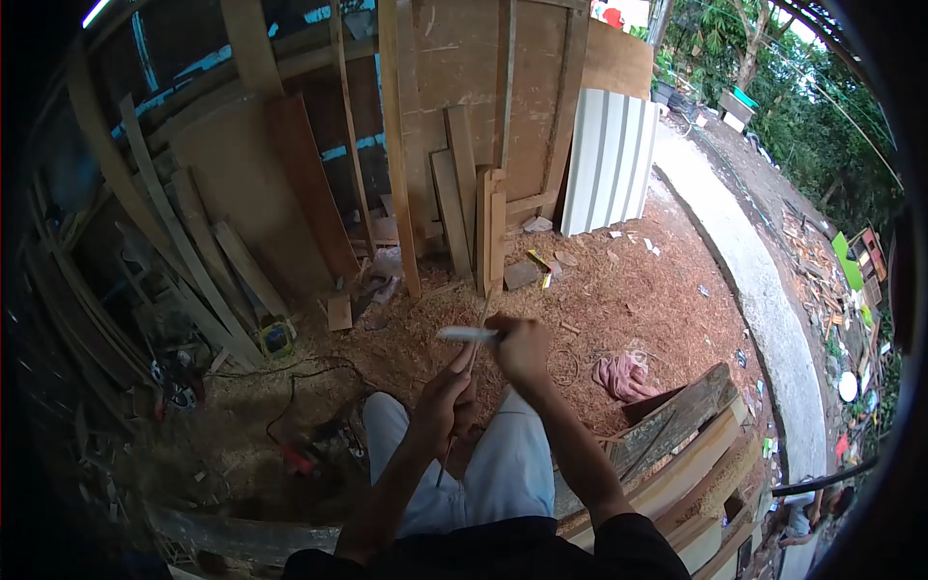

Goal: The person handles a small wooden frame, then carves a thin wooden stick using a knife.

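Above my knees, my right hand [522, 350] is closed round the handle of a knife [466, 333], whose pale, wide blade points left. The blade lies across a thin wooden stick [480, 324]. Lower and to the left, my left hand [445, 401] is closed round the same stick, which runs up and away from me, its lower end between my legs. Light blue trousers [507, 449] cover my legs beneath both hands.
Wooden boards [454, 208] lean on the wall ahead. A white corrugated sheet [609, 162] stands to their right. Shavings cover the ground, with a pink cloth [623, 375] on them. Stacked planks [681, 445] lie at my right. A person [800, 517] is partly visible at the lower right.
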Demonstrator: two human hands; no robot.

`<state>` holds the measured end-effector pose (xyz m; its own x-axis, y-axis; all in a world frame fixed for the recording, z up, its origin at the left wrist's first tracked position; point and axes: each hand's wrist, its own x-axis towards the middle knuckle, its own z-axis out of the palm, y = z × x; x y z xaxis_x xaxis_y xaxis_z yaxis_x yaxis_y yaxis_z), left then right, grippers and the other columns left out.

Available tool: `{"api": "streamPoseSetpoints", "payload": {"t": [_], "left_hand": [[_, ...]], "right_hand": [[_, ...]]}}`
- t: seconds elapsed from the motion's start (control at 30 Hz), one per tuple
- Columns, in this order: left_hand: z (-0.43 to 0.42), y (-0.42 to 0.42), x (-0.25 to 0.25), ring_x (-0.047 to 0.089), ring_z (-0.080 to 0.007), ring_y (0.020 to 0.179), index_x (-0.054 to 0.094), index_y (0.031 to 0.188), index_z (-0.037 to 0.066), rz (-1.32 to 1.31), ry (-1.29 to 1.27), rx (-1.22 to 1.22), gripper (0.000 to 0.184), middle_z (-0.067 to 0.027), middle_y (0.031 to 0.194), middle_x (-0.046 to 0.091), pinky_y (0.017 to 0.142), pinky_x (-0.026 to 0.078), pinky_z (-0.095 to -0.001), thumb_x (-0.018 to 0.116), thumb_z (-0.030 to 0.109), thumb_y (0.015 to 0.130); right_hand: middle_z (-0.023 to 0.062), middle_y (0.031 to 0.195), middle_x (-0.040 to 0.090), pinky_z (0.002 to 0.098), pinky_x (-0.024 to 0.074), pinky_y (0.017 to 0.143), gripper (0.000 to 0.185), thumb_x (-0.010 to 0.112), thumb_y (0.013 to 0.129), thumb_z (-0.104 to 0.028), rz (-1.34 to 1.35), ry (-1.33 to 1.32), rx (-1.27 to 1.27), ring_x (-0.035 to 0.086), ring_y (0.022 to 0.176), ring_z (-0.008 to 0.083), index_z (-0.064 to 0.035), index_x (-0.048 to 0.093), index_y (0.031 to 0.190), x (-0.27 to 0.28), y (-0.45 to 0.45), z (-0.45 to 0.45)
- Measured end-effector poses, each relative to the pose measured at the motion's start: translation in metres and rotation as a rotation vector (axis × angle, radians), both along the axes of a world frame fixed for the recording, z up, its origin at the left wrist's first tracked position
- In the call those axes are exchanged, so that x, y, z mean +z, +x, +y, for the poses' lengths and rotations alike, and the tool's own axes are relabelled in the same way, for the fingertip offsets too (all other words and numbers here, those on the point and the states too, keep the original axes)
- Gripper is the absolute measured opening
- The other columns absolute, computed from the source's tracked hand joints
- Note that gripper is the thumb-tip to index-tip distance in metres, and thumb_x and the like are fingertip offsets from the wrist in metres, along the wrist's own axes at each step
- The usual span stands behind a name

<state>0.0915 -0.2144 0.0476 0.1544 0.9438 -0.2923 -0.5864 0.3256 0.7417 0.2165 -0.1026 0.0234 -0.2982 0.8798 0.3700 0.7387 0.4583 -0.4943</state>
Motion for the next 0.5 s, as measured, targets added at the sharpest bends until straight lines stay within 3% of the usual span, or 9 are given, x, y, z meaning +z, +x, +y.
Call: {"api": "streamPoseSetpoints", "payload": {"t": [0.1,0.23,0.3,0.43,0.5], "left_hand": [[-0.002,0.004,-0.001,0.022,-0.0034,0.043,0.023,0.141,0.015,-0.029,0.019,0.011,0.049,0.0059,0.061,0.026,0.036,0.022,-0.018,0.031,0.014,0.093],[0.008,-0.006,-0.009,0.022,-0.0031,0.043,0.023,0.141,0.016,-0.149,-0.005,-0.033,0.049,0.0061,0.061,0.025,0.035,0.021,-0.0176,0.03,0.015,0.093],[0.008,-0.006,-0.005,0.021,-0.003,0.043,0.023,0.141,0.017,-0.076,-0.061,-0.019,0.049,0.0064,0.06,0.026,0.035,0.019,-0.0171,0.031,0.015,0.093],[0.005,-0.001,-0.004,0.021,-0.0028,0.043,0.023,0.141,0.018,0.046,-0.124,-0.019,0.049,0.0067,0.061,0.025,0.036,0.018,-0.0166,0.031,0.015,0.093],[0.009,-0.002,-0.002,0.021,-0.0027,0.043,0.024,0.141,0.018,0.025,-0.016,-0.034,0.049,0.0068,0.061,0.025,0.036,0.019,-0.0165,0.031,0.015,0.093]], "right_hand": [[0.0133,0.067,0.063,0.0396,0.0506,0.058,0.016,0.058,0.071,-0.017,-0.052,-0.039,-0.192,0.063,0.061,0.0309,-0.0196,0.07,0.081,-0.013,0.012,0.033],[0.0136,0.066,0.063,0.04,0.0507,0.058,0.017,0.056,0.072,-0.019,-0.138,-0.037,-0.194,0.063,0.061,0.0305,-0.0205,0.071,0.081,-0.019,0.01,0.022],[0.0107,0.06,0.062,0.0387,0.0492,0.054,0.015,0.057,0.07,-0.016,-0.13,-0.044,-0.068,0.061,0.054,0.0281,-0.0186,0.07,0.077,-0.014,0.001,0.0],[0.0088,0.059,0.061,0.0386,0.0461,0.05,0.007,0.058,0.067,-0.017,-0.078,0.016,-0.057,0.061,0.052,0.0267,-0.0164,0.065,0.067,-0.015,0.001,0.002],[0.0101,0.061,0.062,0.039,0.0474,0.052,0.012,0.056,0.068,-0.018,-0.099,0.011,-0.074,0.061,0.054,0.0275,-0.0185,0.067,0.071,-0.014,0.001,0.013]]}}
